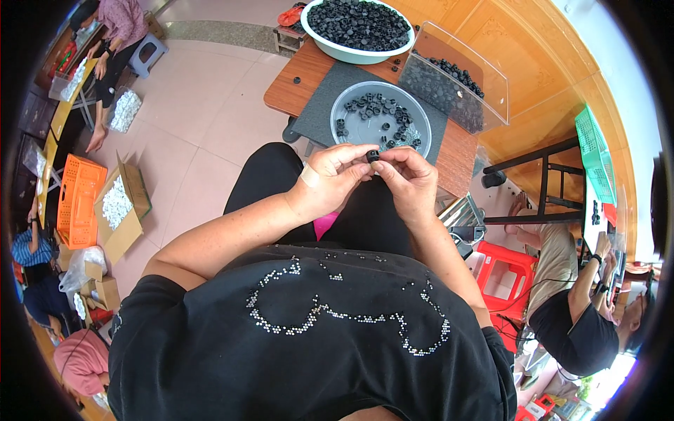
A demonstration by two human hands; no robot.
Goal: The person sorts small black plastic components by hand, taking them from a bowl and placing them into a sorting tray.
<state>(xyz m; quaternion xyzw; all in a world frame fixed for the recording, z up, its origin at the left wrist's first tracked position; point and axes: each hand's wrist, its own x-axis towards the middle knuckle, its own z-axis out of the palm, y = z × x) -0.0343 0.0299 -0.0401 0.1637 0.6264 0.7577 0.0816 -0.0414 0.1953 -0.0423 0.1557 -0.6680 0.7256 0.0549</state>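
Note:
Between my two hands, above my lap, is a small round black plastic part [373,156]. My left hand [330,174] pinches it from the left between thumb and fingers. From the other side my right hand [406,177] closes its thumb and forefinger on the same part. Just beyond my fingers stands a grey round basin [340,107] holding loose black parts [375,105] and a patch of small shiny pieces [415,140]. The basin rests on a dark mat [319,112].
A wooden table [281,88] carries a white basin [330,52] heaped with black parts and a clear bin [456,91] of more. Left are an orange crate [82,200] and a cardboard box [125,238]. A red stool [504,277] and a co-worker [576,323] are right.

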